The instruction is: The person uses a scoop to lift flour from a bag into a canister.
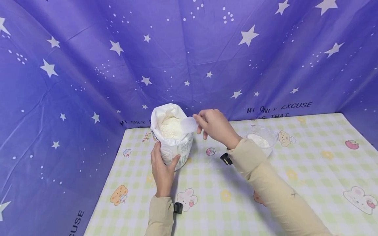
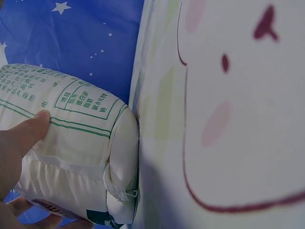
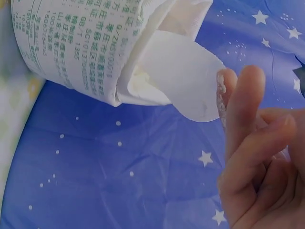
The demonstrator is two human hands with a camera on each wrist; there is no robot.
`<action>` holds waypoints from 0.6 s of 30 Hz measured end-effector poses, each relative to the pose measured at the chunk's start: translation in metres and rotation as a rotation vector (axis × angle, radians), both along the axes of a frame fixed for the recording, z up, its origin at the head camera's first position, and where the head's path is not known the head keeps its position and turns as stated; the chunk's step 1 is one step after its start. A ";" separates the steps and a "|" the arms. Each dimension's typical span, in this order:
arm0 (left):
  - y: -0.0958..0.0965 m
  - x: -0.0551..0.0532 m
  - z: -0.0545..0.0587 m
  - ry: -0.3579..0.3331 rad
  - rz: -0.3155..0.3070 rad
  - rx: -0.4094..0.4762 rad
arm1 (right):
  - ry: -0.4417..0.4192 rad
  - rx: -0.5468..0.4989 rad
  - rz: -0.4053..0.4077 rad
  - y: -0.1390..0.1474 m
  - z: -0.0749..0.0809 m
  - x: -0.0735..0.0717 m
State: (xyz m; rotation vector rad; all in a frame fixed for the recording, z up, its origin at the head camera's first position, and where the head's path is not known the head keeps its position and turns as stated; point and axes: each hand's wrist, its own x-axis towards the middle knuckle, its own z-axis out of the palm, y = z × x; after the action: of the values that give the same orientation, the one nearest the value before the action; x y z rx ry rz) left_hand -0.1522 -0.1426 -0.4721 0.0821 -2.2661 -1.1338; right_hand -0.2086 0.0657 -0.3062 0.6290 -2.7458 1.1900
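Observation:
An open white bag of flour with green print stands at the back of the table, its top edge folded outward. Pale flour shows inside the mouth. My left hand grips the bag low on its near side, thumb across the printed face. At the bag's right rim, my right hand pinches a thin white plastic scraper by its edge. The scraper's far end overlaps the bag's mouth. White powder clings to a fingertip of the right hand.
Behind the right forearm, a clear bowl holding white powder sits on the table, partly hidden by the sleeve. A checked cloth with cartoon animals covers the table. Blue star-printed curtain rises right behind the bag and along the left side.

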 end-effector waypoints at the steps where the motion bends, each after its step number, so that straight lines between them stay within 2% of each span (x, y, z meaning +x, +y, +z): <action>1: 0.000 0.000 0.000 0.002 -0.002 0.000 | -0.003 0.011 -0.002 -0.002 0.000 -0.001; 13: 0.001 -0.001 -0.001 0.007 -0.005 -0.017 | 0.009 0.150 -0.050 -0.020 0.005 -0.002; 18: 0.000 0.000 -0.001 0.005 0.004 -0.019 | 0.069 0.237 -0.051 -0.029 0.009 -0.005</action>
State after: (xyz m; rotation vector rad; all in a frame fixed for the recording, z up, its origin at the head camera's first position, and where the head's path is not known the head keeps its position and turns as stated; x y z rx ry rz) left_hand -0.1526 -0.1424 -0.4735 0.0759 -2.2705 -1.1095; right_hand -0.2131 0.0368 -0.2977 0.6046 -2.8475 0.8234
